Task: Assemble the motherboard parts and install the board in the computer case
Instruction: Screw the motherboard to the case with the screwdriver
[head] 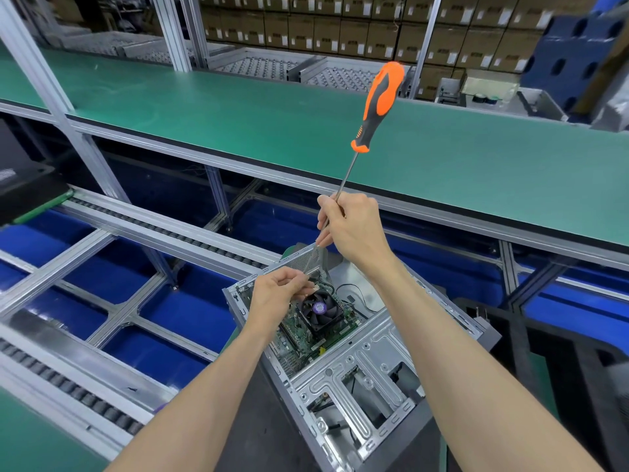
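Green counter (238, 107) behind, your right hand (354, 226) has its grip around the screwdriver (377, 107) shaft; your left hand (275, 294) pinches something small over the computer case (384, 338).

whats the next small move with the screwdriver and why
Probably lower the tip toward the left hand by the fan. The right hand grips the screwdriver by its shaft, handle up, above the case, whose board is already inside.
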Tool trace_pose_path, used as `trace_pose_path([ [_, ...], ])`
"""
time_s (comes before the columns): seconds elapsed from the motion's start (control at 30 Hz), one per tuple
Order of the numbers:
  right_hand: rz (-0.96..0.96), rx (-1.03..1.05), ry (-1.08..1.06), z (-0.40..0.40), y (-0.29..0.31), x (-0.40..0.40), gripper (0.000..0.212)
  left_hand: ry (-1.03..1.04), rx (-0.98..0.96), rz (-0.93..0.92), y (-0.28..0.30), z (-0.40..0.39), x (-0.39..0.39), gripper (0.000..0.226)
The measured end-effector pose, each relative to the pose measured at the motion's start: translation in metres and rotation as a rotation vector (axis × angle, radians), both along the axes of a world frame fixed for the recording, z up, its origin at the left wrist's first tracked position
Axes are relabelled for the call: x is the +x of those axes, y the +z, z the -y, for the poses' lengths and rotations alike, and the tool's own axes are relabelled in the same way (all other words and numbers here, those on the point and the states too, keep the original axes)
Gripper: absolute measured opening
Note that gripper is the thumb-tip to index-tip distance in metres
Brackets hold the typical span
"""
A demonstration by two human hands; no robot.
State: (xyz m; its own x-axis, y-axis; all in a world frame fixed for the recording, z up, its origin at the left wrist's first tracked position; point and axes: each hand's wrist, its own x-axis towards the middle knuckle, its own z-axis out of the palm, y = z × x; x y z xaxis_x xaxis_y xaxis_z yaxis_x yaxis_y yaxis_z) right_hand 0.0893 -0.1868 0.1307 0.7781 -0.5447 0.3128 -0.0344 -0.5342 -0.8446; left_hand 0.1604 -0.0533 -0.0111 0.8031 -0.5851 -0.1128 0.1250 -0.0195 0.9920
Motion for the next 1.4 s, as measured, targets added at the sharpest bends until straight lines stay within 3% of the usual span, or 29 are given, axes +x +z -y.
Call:
trace_pose_path([
  [0.1,-0.004,-0.028,-0.006,0.0,0.0,0.002,0.043,-0.082,0.024,0.017,0.001,-0.001,0.001,0.014],
  [0.23,-0.001,-0.045,-0.02,0.001,-0.003,0.002,0.043,-0.04,0.091,0.047,0.002,-0.008,0.005,0.041],
  [0.37,-0.019,-0.058,-0.013,-0.001,-0.01,0.005,0.042,-0.054,0.099,0.358,0.015,-0.012,0.014,0.019],
  [0.47,-0.039,-0.08,0.002,-0.005,-0.017,0.008,0.041,-0.117,0.176,0.534,0.03,-0.003,0.018,0.024],
  [0.63,-0.029,-0.143,0.002,-0.014,-0.021,0.012,0.034,-0.127,0.244,0.57,0.032,-0.004,0.029,0.011],
  [0.8,0.072,-0.116,-0.019,-0.014,-0.009,0.019,0.033,-0.092,0.314,0.585,0.02,-0.015,0.035,0.013],
  [1.0,0.108,-0.178,0.031,-0.022,0.005,0.022,0.013,-0.101,0.451,0.665,0.011,-0.017,0.044,0.006],
  [1.17,0.164,-0.211,0.044,-0.027,0.009,0.029,0.03,-0.126,0.579,0.689,0.003,-0.024,0.055,0.005],
  [1.3,0.13,-0.261,0.042,-0.027,-0.003,0.034,0.035,-0.086,0.558,0.761,-0.001,-0.03,0.06,0.012],
  [1.4,0.089,-0.278,0.02,-0.027,-0.017,0.038,0.037,-0.001,0.463,0.736,0.0,-0.035,0.062,0.039],
])
